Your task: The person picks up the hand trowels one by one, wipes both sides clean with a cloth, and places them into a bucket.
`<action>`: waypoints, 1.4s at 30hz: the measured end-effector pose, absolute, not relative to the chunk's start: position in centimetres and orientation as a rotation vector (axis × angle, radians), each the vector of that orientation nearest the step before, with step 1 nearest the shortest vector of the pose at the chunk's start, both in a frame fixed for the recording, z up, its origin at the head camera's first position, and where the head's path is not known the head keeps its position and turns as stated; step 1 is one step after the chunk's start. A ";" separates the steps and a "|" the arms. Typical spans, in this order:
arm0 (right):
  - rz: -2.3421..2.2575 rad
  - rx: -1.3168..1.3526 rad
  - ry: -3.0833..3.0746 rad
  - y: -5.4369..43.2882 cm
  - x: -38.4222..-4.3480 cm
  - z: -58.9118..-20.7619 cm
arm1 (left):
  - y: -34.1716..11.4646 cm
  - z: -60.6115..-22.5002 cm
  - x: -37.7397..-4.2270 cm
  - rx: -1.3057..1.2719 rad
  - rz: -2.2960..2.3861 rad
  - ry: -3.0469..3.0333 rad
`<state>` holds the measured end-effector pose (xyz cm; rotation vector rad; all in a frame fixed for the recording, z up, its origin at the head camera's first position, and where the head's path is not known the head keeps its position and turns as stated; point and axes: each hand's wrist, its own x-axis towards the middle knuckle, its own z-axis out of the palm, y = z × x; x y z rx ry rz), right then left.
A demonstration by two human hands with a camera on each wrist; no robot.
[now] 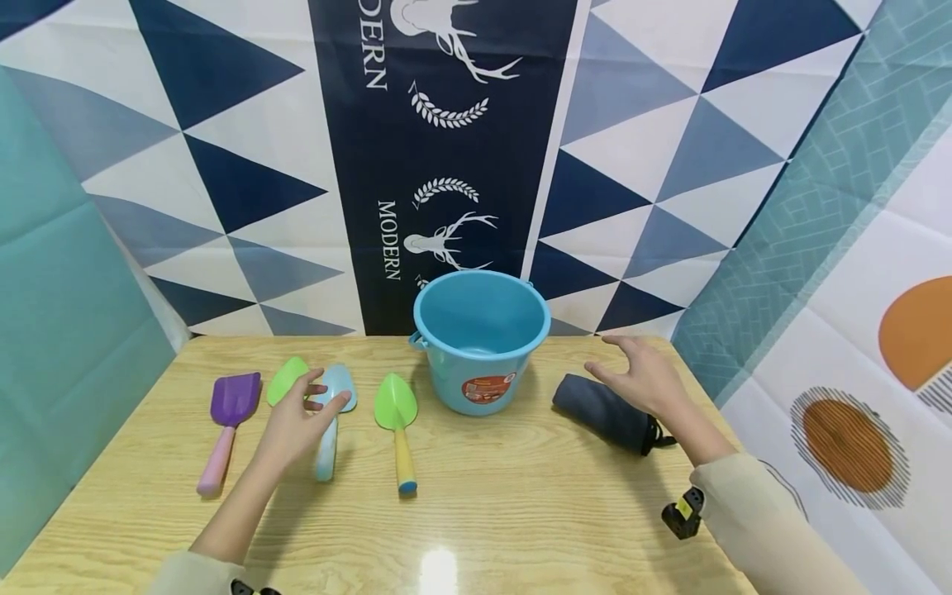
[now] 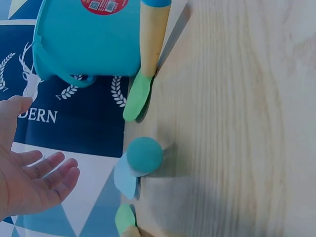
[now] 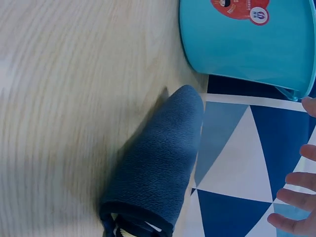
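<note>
My left hand (image 1: 293, 430) hovers with loosely bent fingers over a light blue toy shovel (image 1: 326, 456) and a green one (image 1: 283, 378), whose handle it hides. In the left wrist view its palm and fingers (image 2: 49, 170) are spread around nothing. On the right, my right hand (image 1: 641, 378) is held above a dark blue rolled cloth pouch (image 1: 604, 416) with a black cord; the right wrist view shows its fingers (image 3: 298, 197) apart from the pouch. A light blue bucket (image 1: 464, 372) stands upright at the back between both hands.
A purple shovel with a pink handle (image 1: 218, 463) lies at the far left. Left of the bucket lies a green trowel with a yellow handle (image 1: 404, 459). The wooden table (image 1: 506, 504) ends at a patterned cloth backdrop (image 1: 632, 190), with cloth walls on both sides.
</note>
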<state>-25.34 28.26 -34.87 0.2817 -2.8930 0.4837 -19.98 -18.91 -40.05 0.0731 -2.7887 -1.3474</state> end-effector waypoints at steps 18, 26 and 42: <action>0.470 0.312 -2.918 28.4 -25.2 -37.2 | -16.7 -42.3 -19.4 0.071 -1.355 -2.821; 0.469 0.316 -2.920 28.4 -25.2 -38.0 | -15.8 -43.1 -18.9 0.075 -1.377 -2.811; 0.480 0.326 -2.945 28.8 -25.3 -38.6 | -15.1 -43.9 -18.7 0.101 -1.390 -2.830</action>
